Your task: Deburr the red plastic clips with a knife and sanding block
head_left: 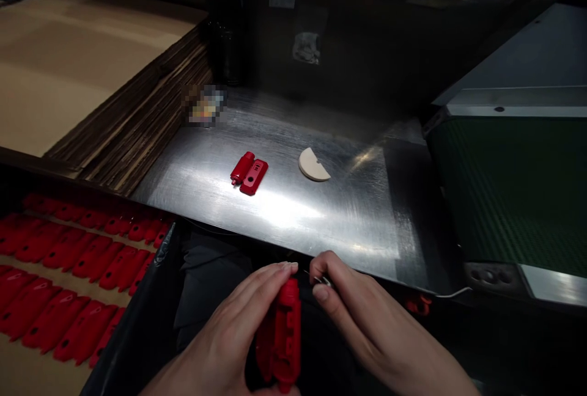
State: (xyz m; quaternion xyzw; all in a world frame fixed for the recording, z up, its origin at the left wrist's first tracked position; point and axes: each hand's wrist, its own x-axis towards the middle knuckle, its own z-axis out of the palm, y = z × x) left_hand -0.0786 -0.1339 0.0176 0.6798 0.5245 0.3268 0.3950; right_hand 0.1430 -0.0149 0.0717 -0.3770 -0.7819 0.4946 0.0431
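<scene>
My left hand [224,329] is shut around a red moulded plastic part [285,338], which stands upright with its lower end near the bottom of the view. My right hand [362,316] pinches a small metal piece [323,281] between thumb and fingers, just above the top of the red part. Its exact shape is too small to tell. On the steel table [321,225], beyond my hands, lie a pair of red plastic casing parts [249,175] and a beige half-round piece [314,165].
Rows of red plastic parts [68,274] lie in a tray at the lower left. A stack of corrugated cardboard sheets [137,109] lies beyond it. A dark bottle [224,29] and a blurred item [204,106] stand at the back. A green conveyor belt [513,194] runs along the right.
</scene>
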